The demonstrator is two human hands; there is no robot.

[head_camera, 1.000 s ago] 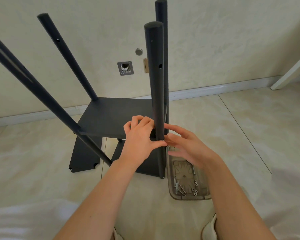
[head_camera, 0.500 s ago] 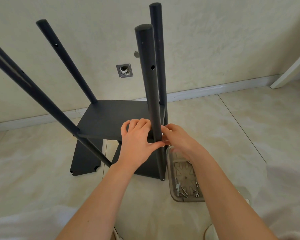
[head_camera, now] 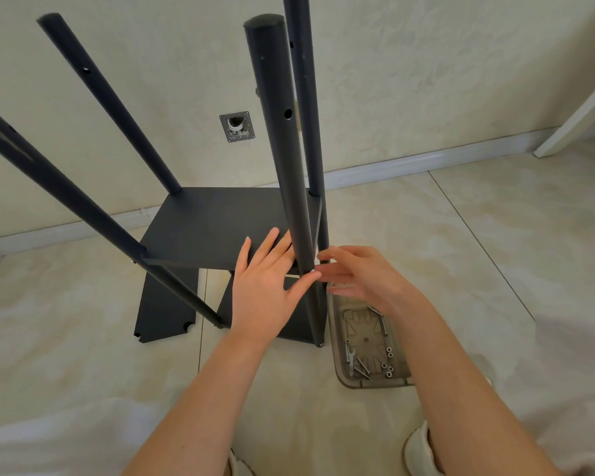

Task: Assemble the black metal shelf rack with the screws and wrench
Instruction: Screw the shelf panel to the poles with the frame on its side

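Both flat-fingered: left hand [head_camera: 265,291] touches the post [head_camera: 287,166], right hand [head_camera: 362,277] just beside.

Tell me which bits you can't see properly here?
All in the head view:
- Top of the far pole: cut off by the picture's upper edge.
- Corner joint of the shelf: hidden behind the left hand and the near pole.
- The right hand: blurred, so whether it holds anything is unclear.
- The screws in the tray: too small to count; the right forearm covers part of the tray.
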